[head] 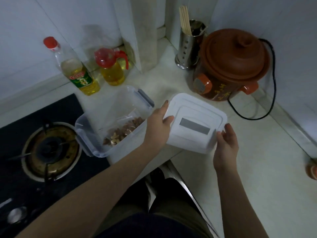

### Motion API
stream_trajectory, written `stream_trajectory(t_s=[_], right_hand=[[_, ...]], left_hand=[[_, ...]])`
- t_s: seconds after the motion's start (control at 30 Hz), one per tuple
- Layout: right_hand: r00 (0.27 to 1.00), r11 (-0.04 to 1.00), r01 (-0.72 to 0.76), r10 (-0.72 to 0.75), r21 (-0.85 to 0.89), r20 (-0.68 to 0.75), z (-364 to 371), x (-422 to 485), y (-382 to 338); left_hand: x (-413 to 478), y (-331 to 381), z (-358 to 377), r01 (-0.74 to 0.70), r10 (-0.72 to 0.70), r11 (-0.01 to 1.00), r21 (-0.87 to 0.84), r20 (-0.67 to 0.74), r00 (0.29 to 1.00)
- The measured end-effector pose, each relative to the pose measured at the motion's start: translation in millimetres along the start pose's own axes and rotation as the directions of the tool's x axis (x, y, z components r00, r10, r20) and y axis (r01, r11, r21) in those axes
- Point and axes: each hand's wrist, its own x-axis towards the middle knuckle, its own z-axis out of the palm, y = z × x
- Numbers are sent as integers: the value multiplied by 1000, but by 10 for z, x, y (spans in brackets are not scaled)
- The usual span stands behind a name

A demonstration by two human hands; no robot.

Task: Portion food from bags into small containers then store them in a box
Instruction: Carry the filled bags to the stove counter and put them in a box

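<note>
both hands, left hand (158,124) and right hand (226,143), are gripping the lid (195,123) just right of the open box (96,145) on the surface, so line up corners before pressing the clips down.

Single head view: high, close, looking forward-down over corner countertop (253,160); stove (49,150) at left.

Translucent plastic box (137,134), matt white plastic lid (193,122); glossy brown ceramic pot (229,66); perforated shiny metal holder (188,47).
</note>
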Motion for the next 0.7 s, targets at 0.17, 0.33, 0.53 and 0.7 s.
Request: stream_trajectory(t_s=[0.17, 0.33, 0.53, 0.7], right_hand=[[941, 984, 163, -135, -66, 311, 726, -47, -434], [797, 962, 233, -106, -140, 595, 1611, -188, -691], [643, 896, 345, -9, -279, 766, 2330, -328, -514], [683, 800, 429, 17, -419, 731, 2431, -229, -278]], left_hand=[[-114, 27, -738, 57, -70, 997, -50, -298, 952], [-345, -249, -1458, 139, -276, 947, -291, -512, 813], [-661, -646, -1774, 281, -404, 912, -299, -526, 749], [-709, -812, -1786, 348, -381, 924, -158, -457, 804]])
